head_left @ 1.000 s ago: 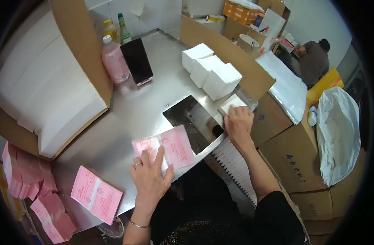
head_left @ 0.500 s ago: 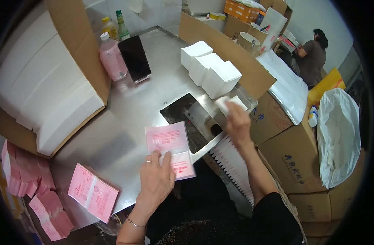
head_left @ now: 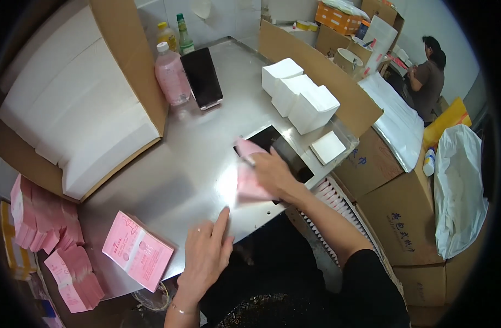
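Note:
My right hand [head_left: 272, 174] grips a pink printed wrapper [head_left: 252, 185] at the near-left edge of a dark rectangular opening [head_left: 294, 156] in the steel table. The wrapper is bent up and smeared by motion; whether anything lies inside it is hidden. Just nearer and to the left, my left hand [head_left: 204, 256] is empty, its index finger stretched toward the wrapper. A neat stack of pink wrappers [head_left: 137, 250] lies left of that hand. A small stack of white paper napkins [head_left: 327, 147] rests on the table's right edge, beyond the right hand.
Taller white napkin stacks [head_left: 305, 98] stand at the back right. An open carton [head_left: 127, 71] of white paper fills the left. A phone [head_left: 202, 78] leans by a pink bottle [head_left: 173, 76]. Pink bundles [head_left: 45, 218] sit front left, cartons [head_left: 401, 224] right. Another person [head_left: 428, 82] works far right.
My right hand has come left from the small napkin stack and taken the pink wrapper, which is now bent and turned. My left hand has let go of it. The view has shifted slightly.

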Tool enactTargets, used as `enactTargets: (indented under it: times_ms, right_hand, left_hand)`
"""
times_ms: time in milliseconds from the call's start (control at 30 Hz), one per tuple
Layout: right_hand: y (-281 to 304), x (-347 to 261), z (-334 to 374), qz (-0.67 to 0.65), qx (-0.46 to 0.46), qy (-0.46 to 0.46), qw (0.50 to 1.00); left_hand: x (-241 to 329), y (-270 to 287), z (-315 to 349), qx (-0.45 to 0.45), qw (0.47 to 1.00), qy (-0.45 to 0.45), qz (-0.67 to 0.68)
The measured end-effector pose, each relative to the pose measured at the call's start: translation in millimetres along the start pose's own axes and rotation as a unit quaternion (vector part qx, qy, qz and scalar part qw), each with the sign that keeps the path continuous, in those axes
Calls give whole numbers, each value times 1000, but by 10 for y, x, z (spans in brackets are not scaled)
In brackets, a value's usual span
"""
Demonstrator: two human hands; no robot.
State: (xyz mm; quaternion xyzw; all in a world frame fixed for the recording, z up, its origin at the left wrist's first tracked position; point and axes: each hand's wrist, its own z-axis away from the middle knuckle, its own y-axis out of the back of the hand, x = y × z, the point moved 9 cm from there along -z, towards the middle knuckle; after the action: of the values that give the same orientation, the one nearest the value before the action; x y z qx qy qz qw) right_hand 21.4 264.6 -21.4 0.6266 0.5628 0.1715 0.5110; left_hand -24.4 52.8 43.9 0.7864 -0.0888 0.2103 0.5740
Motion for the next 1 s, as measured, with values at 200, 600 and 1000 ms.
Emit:
enactTargets:
  times_ms: [200,600,1000]
  right_hand:
    - [540,82,411,67,26,-31,997]
    - [1026,684,773,159,156,-154,963]
    - [1983,718,-353,312,247,-51,916]
  left_hand:
    - [-338,760,576,195,974,119,-13]
    - [-1493,822,868,203,904,304,-220]
    - [-1520,867,925,217,918,329,-55]
